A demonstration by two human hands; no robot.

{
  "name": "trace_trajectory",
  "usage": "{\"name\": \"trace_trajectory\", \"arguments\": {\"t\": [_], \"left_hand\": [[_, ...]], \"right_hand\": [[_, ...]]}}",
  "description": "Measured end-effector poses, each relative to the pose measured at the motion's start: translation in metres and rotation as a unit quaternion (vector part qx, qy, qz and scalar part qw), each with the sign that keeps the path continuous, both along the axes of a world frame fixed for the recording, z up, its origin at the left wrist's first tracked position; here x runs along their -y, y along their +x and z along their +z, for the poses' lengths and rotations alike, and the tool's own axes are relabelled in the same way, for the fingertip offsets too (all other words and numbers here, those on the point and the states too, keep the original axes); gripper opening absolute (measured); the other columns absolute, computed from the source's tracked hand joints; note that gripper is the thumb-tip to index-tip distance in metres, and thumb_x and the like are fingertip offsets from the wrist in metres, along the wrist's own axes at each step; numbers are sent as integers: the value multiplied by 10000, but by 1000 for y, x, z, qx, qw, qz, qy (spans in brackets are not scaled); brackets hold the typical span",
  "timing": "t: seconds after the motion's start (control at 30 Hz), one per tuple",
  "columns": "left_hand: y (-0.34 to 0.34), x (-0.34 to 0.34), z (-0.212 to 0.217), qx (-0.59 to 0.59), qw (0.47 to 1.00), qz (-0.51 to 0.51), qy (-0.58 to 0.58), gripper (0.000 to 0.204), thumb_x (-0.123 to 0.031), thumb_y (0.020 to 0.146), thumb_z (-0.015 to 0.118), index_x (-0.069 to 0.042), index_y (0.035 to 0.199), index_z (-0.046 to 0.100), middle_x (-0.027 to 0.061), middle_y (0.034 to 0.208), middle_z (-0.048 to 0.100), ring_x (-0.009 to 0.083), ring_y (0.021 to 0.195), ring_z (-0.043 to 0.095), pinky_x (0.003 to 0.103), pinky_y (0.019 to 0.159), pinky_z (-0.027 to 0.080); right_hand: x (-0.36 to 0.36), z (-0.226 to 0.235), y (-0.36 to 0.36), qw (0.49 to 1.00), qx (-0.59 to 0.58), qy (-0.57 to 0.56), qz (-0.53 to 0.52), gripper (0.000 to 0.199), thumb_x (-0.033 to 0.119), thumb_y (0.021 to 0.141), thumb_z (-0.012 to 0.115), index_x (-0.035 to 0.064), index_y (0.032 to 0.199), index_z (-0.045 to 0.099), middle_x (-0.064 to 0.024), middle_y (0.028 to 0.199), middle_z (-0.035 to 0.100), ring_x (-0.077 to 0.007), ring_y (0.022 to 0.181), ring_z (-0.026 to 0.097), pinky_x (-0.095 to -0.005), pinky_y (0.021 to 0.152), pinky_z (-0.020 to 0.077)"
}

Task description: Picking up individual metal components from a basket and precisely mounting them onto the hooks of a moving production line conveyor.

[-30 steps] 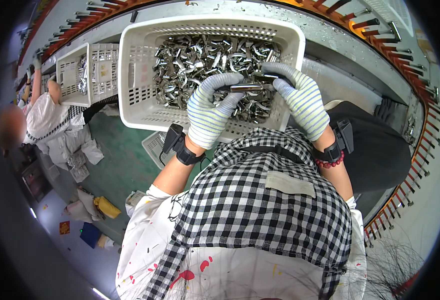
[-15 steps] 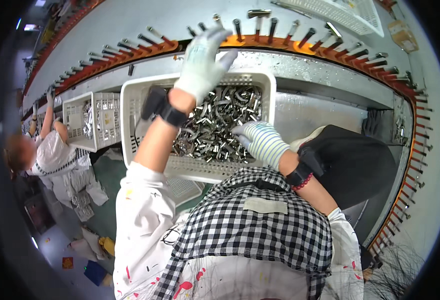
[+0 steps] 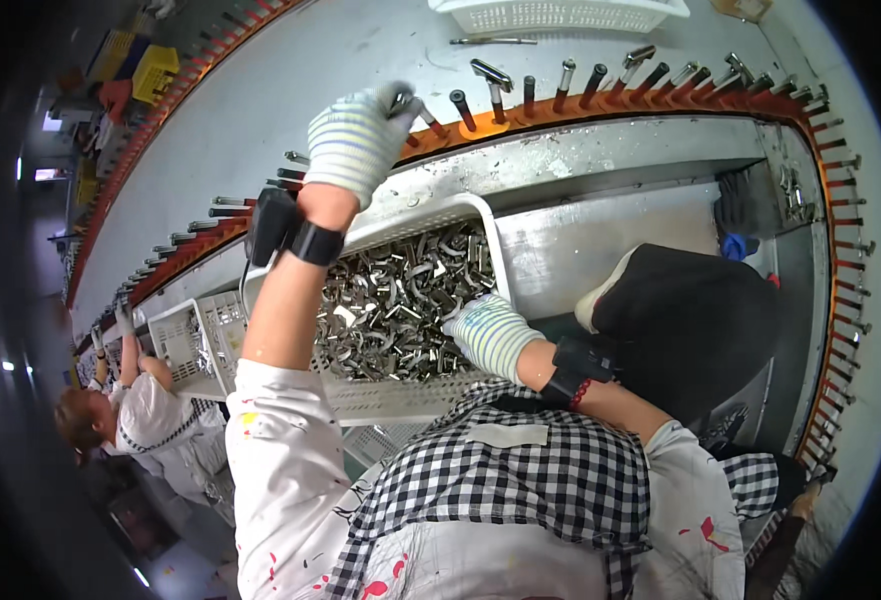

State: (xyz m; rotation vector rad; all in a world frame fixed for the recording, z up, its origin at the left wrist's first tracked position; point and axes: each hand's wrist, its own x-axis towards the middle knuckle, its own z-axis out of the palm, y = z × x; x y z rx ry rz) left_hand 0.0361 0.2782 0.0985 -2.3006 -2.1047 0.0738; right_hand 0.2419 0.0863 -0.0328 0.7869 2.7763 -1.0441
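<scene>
My left hand (image 3: pixel 350 145), in a striped white glove, is raised over the far edge of the basket. Its thumb and fingers close on a small shiny metal part (image 3: pixel 400 102) beside an upright peg (image 3: pixel 430 122) of the orange conveyor line. Below it, a white plastic basket (image 3: pixel 496 245) holds a heap of small curved metal parts (image 3: pixel 400 300). My right hand (image 3: pixel 495 335), gloved the same way, rests at the heap's right side with curled fingers. Its fingertips touch the heap, and whatever they grip is hidden.
The orange conveyor (image 3: pixel 550 112) curves round the bench, its red-sleeved pegs topped with metal parts. A white tray (image 3: pixel 560 14) and a thin rod (image 3: pixel 493 41) lie beyond it. A co-worker (image 3: pixel 155 415) works at the left by other white baskets (image 3: pixel 188 335). A black-covered form (image 3: pixel 690 320) is at right.
My left hand was spread above the pegs and is now closed on a metal part by a peg. My right hand stays at the heap, its fingers more curled. The view has shifted.
</scene>
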Motion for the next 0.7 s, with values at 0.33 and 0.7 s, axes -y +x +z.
{"name": "trace_trajectory", "arguments": {"t": [0.33, 0.7], "left_hand": [[32, -27, -59, 140, 985, -66, 77, 321, -102, 1004, 574, -161, 1298, 688, 170, 1155, 750, 390, 971, 739, 489, 862, 605], [41, 53, -25, 220, 935, -208, -182, 493, -265, 925, 762, -134, 1389, 658, 156, 1337, 717, 370, 1191, 700, 448, 1015, 566]], "right_hand": [[-1, 11, -12, 996, 3, -88, 19, 242, 122, 938, 638, 75, 1108, 803, -171, 988, 798, -368, 999, 767, -502, 921, 572], [-1, 14, -10, 995, 60, -80, 23, 228, 144, 927, 662, 88, 1105, 793, -147, 1022, 797, -349, 1057, 750, -520, 969, 537]]}}
